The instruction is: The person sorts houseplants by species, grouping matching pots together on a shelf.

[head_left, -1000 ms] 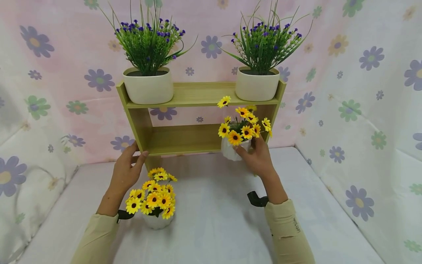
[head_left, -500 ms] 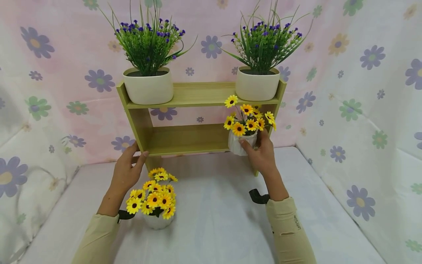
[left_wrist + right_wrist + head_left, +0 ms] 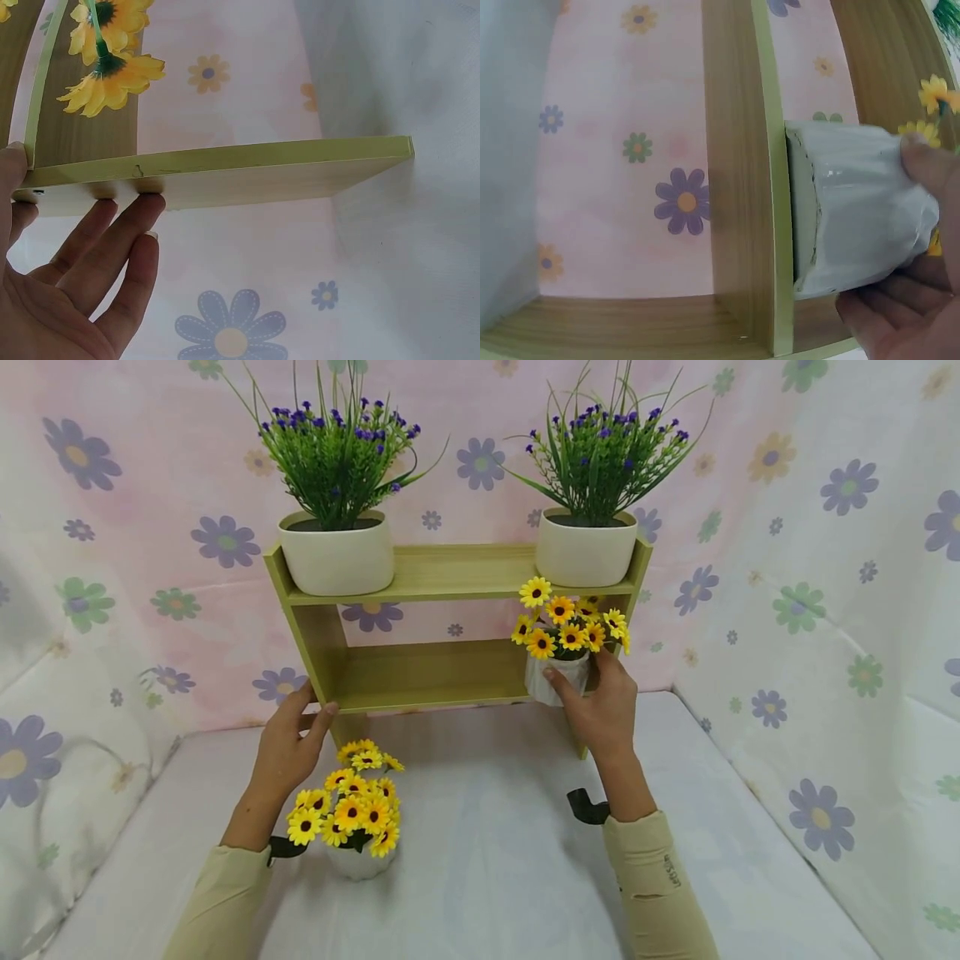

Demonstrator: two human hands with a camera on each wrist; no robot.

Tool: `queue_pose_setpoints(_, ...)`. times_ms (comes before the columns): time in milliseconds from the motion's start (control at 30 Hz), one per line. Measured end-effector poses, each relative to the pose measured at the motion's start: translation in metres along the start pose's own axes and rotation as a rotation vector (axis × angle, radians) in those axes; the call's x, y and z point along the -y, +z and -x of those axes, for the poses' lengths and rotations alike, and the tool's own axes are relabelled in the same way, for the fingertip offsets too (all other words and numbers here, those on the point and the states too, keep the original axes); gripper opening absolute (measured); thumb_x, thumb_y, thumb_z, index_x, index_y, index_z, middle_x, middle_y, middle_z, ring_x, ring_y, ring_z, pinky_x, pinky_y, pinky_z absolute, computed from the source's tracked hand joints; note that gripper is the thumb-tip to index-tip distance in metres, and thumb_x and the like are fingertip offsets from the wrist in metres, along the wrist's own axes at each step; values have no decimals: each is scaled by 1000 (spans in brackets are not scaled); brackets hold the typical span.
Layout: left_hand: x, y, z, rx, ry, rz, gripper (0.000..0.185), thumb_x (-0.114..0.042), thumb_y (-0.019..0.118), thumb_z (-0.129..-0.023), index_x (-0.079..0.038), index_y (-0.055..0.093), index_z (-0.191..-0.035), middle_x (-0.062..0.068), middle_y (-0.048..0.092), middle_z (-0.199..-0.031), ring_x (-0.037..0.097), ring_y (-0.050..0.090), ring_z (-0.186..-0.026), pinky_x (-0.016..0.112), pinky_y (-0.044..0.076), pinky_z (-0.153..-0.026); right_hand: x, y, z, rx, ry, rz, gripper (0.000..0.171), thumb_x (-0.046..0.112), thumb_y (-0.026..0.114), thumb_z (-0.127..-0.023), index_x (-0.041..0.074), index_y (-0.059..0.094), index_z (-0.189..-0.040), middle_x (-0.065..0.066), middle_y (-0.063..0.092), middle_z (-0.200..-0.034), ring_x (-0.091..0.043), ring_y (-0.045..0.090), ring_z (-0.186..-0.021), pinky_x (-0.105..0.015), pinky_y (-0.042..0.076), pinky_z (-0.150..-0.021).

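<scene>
My right hand point(image 3: 596, 697) grips a small white pot of yellow daisies point(image 3: 555, 677) at the right end of the lower board of a wooden two-tier shelf point(image 3: 420, 677). In the right wrist view the white pot point(image 3: 855, 217) sits against the board's front edge, fingers point(image 3: 930, 161) curled round it. My left hand point(image 3: 288, 739) holds the shelf's lower left corner, fingers under the board point(image 3: 225, 176) and thumb on top. A second pot of yellow daisies point(image 3: 352, 814) stands on the table by my left wrist.
Two cream pots of purple-flowered green plants point(image 3: 337, 556) point(image 3: 585, 552) stand on the top shelf, left and right. The table has a pale cloth point(image 3: 487, 860). Flower-print fabric point(image 3: 825, 568) hangs behind and at both sides.
My right hand has lifted the daisy pot up and a little rightward, onto the lower shelf's right end. The left hand has stayed on the shelf corner.
</scene>
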State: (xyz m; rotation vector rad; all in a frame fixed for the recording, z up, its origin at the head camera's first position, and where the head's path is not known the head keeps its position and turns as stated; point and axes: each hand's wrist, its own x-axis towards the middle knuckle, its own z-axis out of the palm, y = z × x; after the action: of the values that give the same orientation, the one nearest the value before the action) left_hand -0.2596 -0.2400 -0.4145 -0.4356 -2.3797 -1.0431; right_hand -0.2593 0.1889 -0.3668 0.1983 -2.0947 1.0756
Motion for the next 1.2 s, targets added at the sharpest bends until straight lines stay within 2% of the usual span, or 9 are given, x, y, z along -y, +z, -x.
queue_pose_setpoints(167, 2, 1, 0, 2, 2, -3, 57, -24, 57, -112, -12, 40, -165, 23, 58, -144, 46, 66, -122, 63, 56, -97, 5, 1, 2, -125, -53, 87, 69, 37, 94, -82, 1, 69, -136, -19, 68, -132, -33, 65, -126, -51, 59, -104)
queue_pose_setpoints(333, 3, 1, -1, -1, 4, -5, 56, -24, 57, -112, -12, 40, -165, 23, 59, -143, 46, 68, -120, 63, 57, -97, 8, 2, 3, -185, -69, 98, 67, 36, 95, -81, 2, 72, -134, -19, 65, -126, -32, 61, -123, -49, 60, -102)
queue_pose_setpoints(633, 1, 1, -1, -2, 0, -2, 57, -23, 57, -112, -12, 39, -165, 24, 58, -144, 47, 64, -125, 65, 56, -99, 6, -2, 3, -231, -79, 129, 59, 30, 94, -83, -1, 73, -129, -21, 61, -112, -33, 61, -108, -49, 63, -89)
queue_pose_setpoints(867, 1, 1, -1, -6, 15, -4, 57, -23, 56, -112, -12, 38, -166, 23, 58, -145, 44, 63, -128, 62, 56, -99, -1, -6, 0, -265, -65, 147, 52, 28, 91, -86, -1, 75, -126, -22, 60, -102, -34, 63, -95, -50, 62, -81)
queue_pose_setpoints(1033, 1, 2, -1, -6, 15, -5, 58, -23, 57, -112, -12, 38, -166, 23, 58, -145, 44, 63, -127, 63, 56, -99, -2, -7, 1, -260, -49, 145, 52, 29, 91, -86, 1, 75, -127, -21, 60, -102, -35, 63, -94, -46, 60, -80)
queue_pose_setpoints(1200, 1, 1, 0, -6, 6, -2, 58, -24, 56, -112, -11, 38, -165, 23, 58, -145, 45, 64, -126, 63, 56, -98, -2, -4, 2, -270, -45, 140, 54, 32, 90, -88, -3, 71, -125, -21, 62, -104, -33, 63, -93, -46, 60, -80)
